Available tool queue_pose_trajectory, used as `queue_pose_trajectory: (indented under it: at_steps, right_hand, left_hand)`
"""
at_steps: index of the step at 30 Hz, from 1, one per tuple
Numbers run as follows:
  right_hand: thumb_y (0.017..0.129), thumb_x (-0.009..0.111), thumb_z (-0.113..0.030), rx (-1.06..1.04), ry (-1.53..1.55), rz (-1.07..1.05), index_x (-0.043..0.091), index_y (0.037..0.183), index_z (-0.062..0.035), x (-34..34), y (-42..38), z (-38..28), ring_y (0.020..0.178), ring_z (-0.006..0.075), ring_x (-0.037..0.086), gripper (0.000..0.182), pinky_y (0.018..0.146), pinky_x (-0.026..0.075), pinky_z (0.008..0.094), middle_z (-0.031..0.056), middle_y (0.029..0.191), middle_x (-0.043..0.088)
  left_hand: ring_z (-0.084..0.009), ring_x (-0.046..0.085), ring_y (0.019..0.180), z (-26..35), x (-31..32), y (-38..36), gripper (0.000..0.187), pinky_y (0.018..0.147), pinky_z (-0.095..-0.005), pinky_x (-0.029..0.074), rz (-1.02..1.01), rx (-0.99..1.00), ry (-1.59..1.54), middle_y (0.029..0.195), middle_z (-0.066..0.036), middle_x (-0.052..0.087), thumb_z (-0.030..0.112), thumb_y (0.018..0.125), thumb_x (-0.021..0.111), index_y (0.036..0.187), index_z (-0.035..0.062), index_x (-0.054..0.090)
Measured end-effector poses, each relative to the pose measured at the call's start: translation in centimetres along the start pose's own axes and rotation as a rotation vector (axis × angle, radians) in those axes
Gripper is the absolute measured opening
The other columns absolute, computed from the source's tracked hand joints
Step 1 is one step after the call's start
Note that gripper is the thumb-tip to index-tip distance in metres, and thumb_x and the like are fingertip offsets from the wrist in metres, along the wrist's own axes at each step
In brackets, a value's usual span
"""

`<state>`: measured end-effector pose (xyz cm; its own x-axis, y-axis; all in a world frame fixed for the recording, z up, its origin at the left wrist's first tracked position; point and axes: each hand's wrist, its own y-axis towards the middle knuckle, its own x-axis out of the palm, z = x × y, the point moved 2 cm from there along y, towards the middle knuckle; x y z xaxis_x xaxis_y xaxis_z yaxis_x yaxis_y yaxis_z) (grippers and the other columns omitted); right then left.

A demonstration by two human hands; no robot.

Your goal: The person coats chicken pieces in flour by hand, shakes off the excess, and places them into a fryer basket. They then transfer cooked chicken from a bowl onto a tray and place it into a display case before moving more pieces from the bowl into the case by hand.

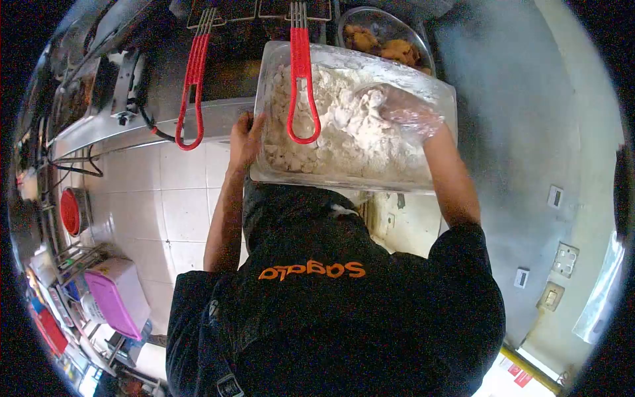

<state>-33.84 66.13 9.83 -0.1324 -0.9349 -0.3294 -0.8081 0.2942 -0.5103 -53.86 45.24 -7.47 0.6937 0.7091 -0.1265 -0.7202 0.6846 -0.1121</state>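
Observation:
A large clear plastic tub point(357, 180) full of white flour point(331, 155) stands in front of my body. My left hand point(246, 140) is bare and grips the tub's left side. Inside the tub, on the right, my right hand point(405, 114) wears a thin clear plastic glove. Its fingers reach left into the flour and touch a clump of flour-coated pieces point(364, 109). Flour and blur hide the fingertips, so I cannot make out how they are bent. More lumpy coated bits lie along the tub's left side.
Two red-handled fryer baskets hang at the back; one handle point(192, 99) is left of the tub, the other handle point(302, 86) juts over it. Behind stands a clear bowl point(423, 49) with golden-brown fried pieces point(397, 49). A pink-lidded bin point(116, 298) sits lower left.

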Motion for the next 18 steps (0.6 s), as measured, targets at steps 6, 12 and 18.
queue_pose_trajectory:
  at_steps: [6,12,18]
  right_hand:
    - [0.075,0.051,-0.002,-0.209,-0.243,0.097,0.051,0.112,-0.0016,-4.1,0.2,-4.7,0.093,0.0152,0.052,0.036,0.084,0.041,0.0273,0.006,0.102,0.056]
    - [0.076,0.051,-0.006,-0.447,-0.075,0.237,0.052,0.109,-0.0027,-9.0,2.0,-11.1,0.091,0.0149,0.054,0.033,0.081,0.043,0.0272,0.0063,0.101,0.057]
    - [0.077,0.05,-0.01,-0.618,0.242,0.143,0.054,0.106,-0.0038,-13.2,9.9,-15.8,0.088,0.0146,0.055,0.03,0.079,0.044,0.027,0.0065,0.101,0.058]
  left_hand:
    - [-0.0121,0.039,0.061,-1.5,0.1,0.2,0.033,0.054,-0.0297,0.035,0.037,0.037,-0.034,0.062,-0.005,0.046,0.031,0.083,0.054,0.072,0.0,0.05]
    - [-0.0132,0.04,0.061,-1.0,0.2,-0.1,0.034,0.054,-0.0313,0.036,0.058,0.048,-0.028,0.063,-0.007,0.048,0.031,0.083,0.054,0.078,-0.0019,0.051]
    - [-0.0138,0.041,0.059,0.0,-0.4,-0.4,0.033,0.054,-0.0326,0.037,0.065,0.025,0.1,0.06,-0.009,0.045,0.029,0.084,0.053,0.073,-0.0014,0.047]
